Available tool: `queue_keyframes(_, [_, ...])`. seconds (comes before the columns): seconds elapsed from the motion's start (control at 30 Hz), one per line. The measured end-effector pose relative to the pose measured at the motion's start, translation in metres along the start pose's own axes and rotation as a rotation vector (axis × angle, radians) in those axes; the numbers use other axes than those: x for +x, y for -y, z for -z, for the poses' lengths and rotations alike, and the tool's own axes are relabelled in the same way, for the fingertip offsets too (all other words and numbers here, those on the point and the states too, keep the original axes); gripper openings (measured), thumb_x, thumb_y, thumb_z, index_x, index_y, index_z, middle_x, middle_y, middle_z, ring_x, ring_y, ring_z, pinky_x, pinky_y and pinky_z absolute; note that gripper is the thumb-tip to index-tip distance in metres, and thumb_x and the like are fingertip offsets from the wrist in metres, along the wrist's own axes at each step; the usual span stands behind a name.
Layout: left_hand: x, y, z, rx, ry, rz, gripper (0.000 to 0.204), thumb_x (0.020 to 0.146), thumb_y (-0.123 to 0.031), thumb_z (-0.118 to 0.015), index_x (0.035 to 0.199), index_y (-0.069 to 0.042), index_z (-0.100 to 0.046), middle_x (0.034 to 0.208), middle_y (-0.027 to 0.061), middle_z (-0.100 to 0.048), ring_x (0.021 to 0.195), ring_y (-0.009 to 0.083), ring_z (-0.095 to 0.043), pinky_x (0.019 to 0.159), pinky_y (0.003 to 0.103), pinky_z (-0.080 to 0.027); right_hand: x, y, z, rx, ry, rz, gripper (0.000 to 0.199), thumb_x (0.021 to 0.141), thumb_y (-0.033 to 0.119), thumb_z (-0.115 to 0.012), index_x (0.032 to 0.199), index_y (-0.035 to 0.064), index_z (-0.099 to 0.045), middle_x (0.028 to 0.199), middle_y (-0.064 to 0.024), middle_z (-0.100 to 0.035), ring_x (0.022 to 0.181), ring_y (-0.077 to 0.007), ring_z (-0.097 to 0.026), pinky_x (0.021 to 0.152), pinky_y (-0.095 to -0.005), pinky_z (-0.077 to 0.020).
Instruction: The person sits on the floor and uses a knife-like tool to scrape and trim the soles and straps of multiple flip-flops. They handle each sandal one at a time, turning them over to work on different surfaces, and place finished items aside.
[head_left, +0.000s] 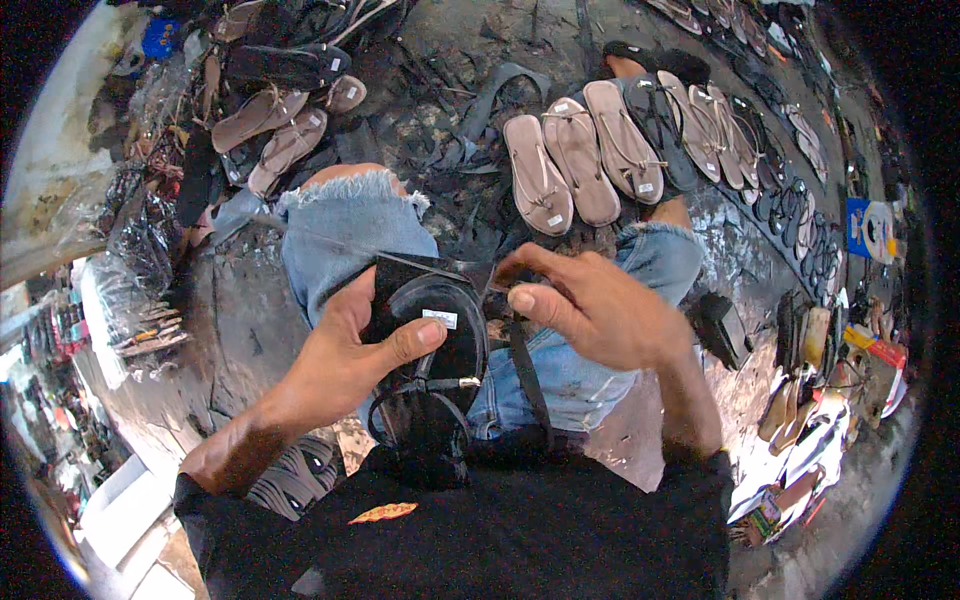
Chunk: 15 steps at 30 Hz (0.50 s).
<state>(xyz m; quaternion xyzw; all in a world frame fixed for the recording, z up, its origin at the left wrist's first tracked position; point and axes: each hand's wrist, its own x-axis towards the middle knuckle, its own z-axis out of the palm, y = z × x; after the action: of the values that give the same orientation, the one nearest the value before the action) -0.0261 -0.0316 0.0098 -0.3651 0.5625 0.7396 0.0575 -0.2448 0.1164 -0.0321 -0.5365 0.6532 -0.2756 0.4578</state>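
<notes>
A black sandal point(462, 345) with a small white label on its insole lies over my lap, its straps towards my body. My left hand point(350, 345) grips it from the left, thumb pressed on the insole beside the label. Dark flat sheet material point(392, 272) sticks out past the sandal's far left edge. At the far right edge, my right hand point(585, 305) is closed, thumb and index finger drawn together. What sits between those fingers is too small to make out. Below them a narrow black strip point(527, 370) hangs down over my jeans.
Beyond my right knee stands a row of tan flip-flops point(572, 160), with more sandals further right. Other tan sandals point(290, 150) lie at the far left. Dark scraps point(505, 90) litter the ground ahead. A blue box with a tape roll point(872, 230) is at the right.
</notes>
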Motion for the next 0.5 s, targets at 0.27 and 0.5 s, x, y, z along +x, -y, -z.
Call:
queue_keyframes(0.27, [0.019, -0.05, 0.046, 0.161, -0.072, -0.125, 0.046, 0.096, -0.025, -0.072, 0.13, 0.001, -0.056, 0.118, 0.0043, -0.066, 0.107, 0.0097, -0.059, 0.095, 0.027, -0.048, 0.051, 0.05, 0.043, 0.271, 0.068, 0.021, 0.047, 0.107, 0.032, -0.046, 0.15, 0.0126, -0.047, 0.068, -0.0074, -0.058, 0.066, -0.0176, -0.057, 0.064, -0.0363, -0.0462])
queue_keyframes(0.5, [0.015, -0.007, 0.111, -0.586, -0.243, -0.411, 0.045, 0.102, -0.032, -0.054, 0.135, -0.001, -0.057, 0.129, 0.012, -0.066, 0.116, 0.0222, -0.062, 0.106, 0.041, -0.045, 0.087, 0.062, 0.032, 0.392, -0.486, 0.241, 0.051, 0.107, 0.033, -0.046, 0.151, 0.0068, -0.045, 0.065, 0.0046, -0.046, 0.056, -0.0043, -0.038, 0.052, -0.0221, -0.031])
